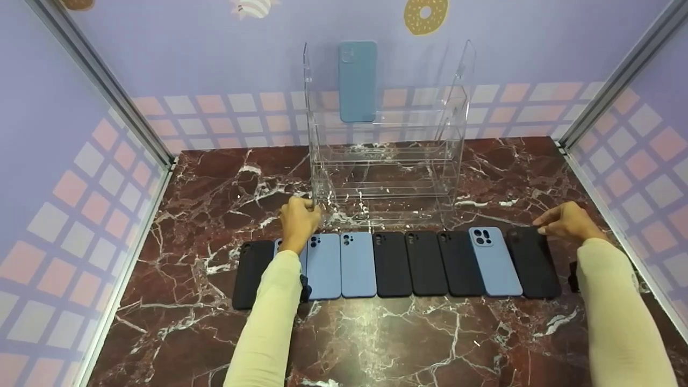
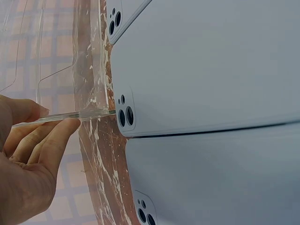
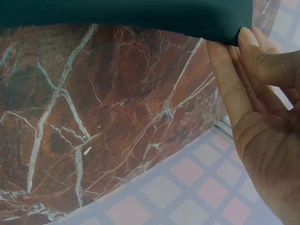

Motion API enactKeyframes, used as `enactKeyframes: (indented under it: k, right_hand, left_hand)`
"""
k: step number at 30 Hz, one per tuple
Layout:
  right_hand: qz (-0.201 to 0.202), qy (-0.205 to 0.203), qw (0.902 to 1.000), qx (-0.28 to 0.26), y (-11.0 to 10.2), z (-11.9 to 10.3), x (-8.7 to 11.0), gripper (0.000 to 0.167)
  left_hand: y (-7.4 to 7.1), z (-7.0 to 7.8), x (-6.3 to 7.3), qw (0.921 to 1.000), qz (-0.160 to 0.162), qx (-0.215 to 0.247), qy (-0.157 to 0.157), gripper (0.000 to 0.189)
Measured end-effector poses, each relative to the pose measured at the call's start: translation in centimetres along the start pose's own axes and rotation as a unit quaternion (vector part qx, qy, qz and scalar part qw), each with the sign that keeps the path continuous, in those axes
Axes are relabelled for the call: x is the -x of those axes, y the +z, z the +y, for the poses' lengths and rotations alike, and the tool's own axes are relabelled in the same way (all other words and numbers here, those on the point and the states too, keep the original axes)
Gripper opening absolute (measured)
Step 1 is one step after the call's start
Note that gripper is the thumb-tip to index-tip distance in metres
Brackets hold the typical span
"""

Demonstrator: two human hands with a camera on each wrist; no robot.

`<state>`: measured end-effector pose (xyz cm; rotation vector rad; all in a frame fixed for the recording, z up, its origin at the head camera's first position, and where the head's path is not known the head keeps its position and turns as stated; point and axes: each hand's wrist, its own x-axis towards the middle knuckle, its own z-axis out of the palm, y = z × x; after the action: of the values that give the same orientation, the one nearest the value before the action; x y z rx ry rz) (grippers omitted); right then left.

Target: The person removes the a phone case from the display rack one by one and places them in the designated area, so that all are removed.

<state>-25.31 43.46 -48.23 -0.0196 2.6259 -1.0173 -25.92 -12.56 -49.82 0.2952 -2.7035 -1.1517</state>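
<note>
A clear tiered display rack (image 1: 384,185) stands at the back of the marbled table. With thumb and fingers, my left hand (image 1: 300,219) pinches the edge of the rack's left side panel (image 2: 61,116). At the right end of a row of phone cases, my right hand (image 1: 572,221) pinches the top corner of a black phone case (image 1: 535,266); its corner (image 3: 225,28) is between thumb and fingers in the right wrist view. One light blue phone case (image 1: 358,80) stands upright in the rack's top tier.
Left of the held case lie a light blue case with a large camera ring (image 1: 497,263), several black cases (image 1: 393,266), several blue cases (image 1: 358,266) and a black case (image 1: 252,277) at the far left. Patterned panels (image 1: 70,188) enclose the table's sides and back.
</note>
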Motion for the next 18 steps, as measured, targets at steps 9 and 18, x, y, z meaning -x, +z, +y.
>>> enactKeyframes:
  k: [9, 18]
  right_hand:
    - [-0.007, 0.005, 1.0000, 0.002, 0.25, -0.07, -0.16, 0.024]
    - [-0.009, 0.006, 0.9999, 0.006, 0.53, -0.07, -0.14, 0.025]
  left_hand:
    - [-0.06, 0.07, 0.03, 1.0000, -0.005, 0.002, -0.006, 0.012]
    - [-0.05, 0.00, 0.04, 1.0000, 0.001, 0.005, 0.001, 0.011]
